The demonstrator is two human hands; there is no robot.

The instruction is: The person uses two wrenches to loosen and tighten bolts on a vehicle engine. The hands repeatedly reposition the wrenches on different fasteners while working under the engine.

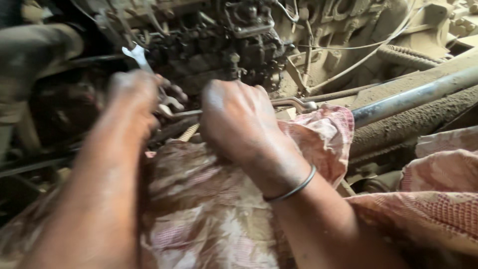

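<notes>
Left hand point(133, 102) grips a steel spanner point(140, 58), its open end poking up at upper left against the greasy engine point(219, 50). Stiff, hard, likely oil-slick; best gripped mid-shaft. Right hand point(239, 122) is closed, seemingly on a second spanner point(298, 104) at centre. Fingers hidden, frame blurred. A pink cloth point(318, 137) lies beneath.
</notes>
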